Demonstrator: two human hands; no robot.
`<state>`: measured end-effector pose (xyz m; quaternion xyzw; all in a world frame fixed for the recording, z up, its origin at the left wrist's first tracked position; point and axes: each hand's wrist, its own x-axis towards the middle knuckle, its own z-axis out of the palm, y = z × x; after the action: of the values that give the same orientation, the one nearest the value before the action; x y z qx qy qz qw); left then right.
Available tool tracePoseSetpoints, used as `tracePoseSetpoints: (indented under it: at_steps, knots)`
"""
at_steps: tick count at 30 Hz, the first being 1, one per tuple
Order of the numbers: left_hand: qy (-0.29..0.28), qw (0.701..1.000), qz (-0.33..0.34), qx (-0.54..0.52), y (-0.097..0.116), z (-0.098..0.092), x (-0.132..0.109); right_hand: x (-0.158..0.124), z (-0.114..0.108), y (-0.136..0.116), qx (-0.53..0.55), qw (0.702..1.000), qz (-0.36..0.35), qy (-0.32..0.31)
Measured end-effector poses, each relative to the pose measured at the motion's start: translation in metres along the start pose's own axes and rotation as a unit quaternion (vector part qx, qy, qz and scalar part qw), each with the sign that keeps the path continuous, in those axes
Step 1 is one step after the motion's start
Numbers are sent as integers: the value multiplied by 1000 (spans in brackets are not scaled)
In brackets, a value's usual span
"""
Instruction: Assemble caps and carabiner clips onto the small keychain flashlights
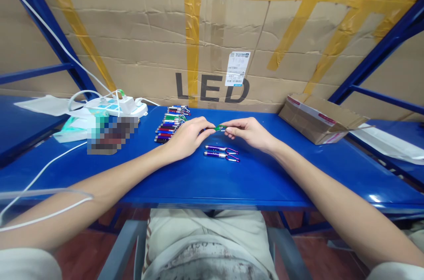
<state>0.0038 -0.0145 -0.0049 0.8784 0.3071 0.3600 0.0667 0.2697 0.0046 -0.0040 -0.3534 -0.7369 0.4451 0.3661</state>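
Both hands meet over the glossy blue metal tabletop (198, 178), just in front of the cardboard wall printed with the black letters LED (212, 88), and share one small green keychain flashlight (220, 128). The left hand (187, 137) has its grip pressed together, thumb and forefinger pinching the flashlight's left end, the other fingers curled loosely with the knuckles up and the wrist low near the tabletop. The right hand (252, 132) likewise pinches the right end between thumb and forefinger tips, palm turned inward, remaining fingers folded beneath. Both bare forearms run long and nearly straight from the lower corners toward the middle, converging on the green flashlight, which is held just above the tabletop. Near it, on the person's side, two purple keychain flashlights with metal clips (221, 153) lie side by side on the tabletop. Left of the green flashlight, just beyond the left hand, a neat row of assorted coloured flashlights (170, 124) lies stacked. Farther left sits a white power strip with plugged cables (115, 105); well to the right lies an open brown cardboard box (318, 119).
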Motion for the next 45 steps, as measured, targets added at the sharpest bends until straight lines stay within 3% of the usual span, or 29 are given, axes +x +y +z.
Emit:
tracePoseSetpoints:
  at_steps: [7,12,21,28,32,39,45]
  knots:
    - [17,992,-80,-99,0,1,3,-2,0,-1,-21,1000,-8,10]
    - [-27,961,-169,-217,-3,4,4,-1,0,2,-117,991,-58,-2]
    - [-34,952,-190,-239,-2,6,5,-7,7,-6,-366,912,-184,-8]
    - [-37,933,-212,-290,-4,8,6,-9,10,0,-433,876,-213,8]
    - [-40,922,-223,-314,-3,8,6,-9,12,-2,-411,890,-196,22]
    - [-15,929,-209,-304,-2,6,6,-10,16,-13,-190,978,-83,34]
    - [5,941,-185,-282,-4,5,6,-3,15,-7,-34,998,-44,29]
